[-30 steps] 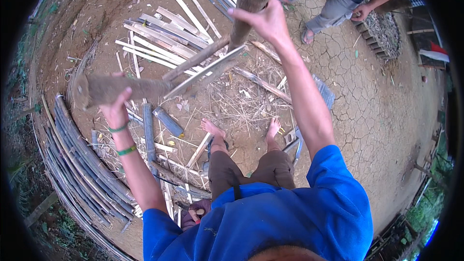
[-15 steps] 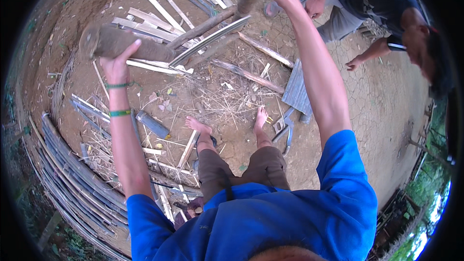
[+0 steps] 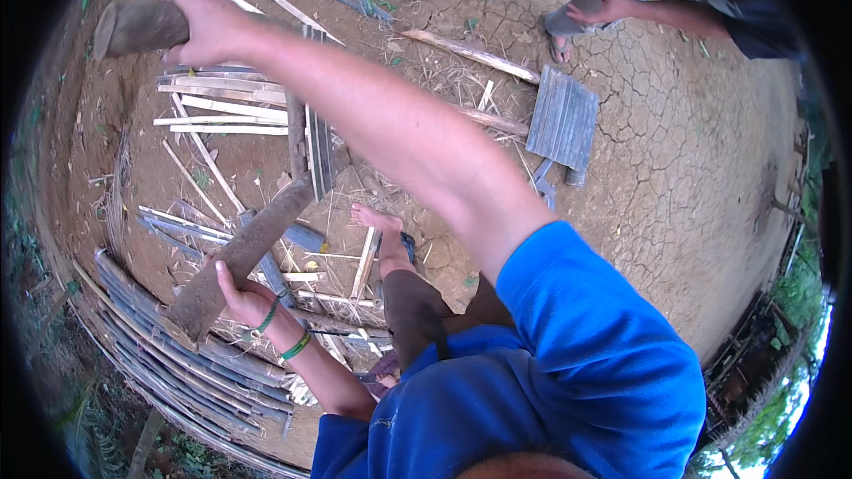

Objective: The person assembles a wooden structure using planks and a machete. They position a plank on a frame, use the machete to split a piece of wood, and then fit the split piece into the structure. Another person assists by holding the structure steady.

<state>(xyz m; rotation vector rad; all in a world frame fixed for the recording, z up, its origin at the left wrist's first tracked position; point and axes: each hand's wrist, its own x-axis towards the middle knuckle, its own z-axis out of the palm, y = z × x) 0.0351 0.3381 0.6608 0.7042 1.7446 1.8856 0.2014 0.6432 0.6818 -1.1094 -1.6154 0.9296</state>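
I hold up a wooden frame made of two thick logs joined by crosspieces. My left hand (image 3: 250,303) is closed around the near log (image 3: 262,235), its thumb lying along the wood. My right hand (image 3: 211,28) grips the far log (image 3: 142,28) close to its end, with my arm stretched across to the left. Between the logs run a thinner round pole (image 3: 296,137) and a dark flat slatted strip (image 3: 318,155). My right forearm hides part of the frame.
Split bamboo strips (image 3: 222,106) lie beyond the frame. Long bamboo poles (image 3: 195,364) are stacked at the left. A corrugated sheet (image 3: 564,115) lies over a pole to the right, with a tool partly under it. A co-worker (image 3: 683,18) stands at the far right.
The frame has swung to the left and turned. My right hand has moved from the far middle to the far left, and my left hand has come nearer me. The co-worker has stepped back.
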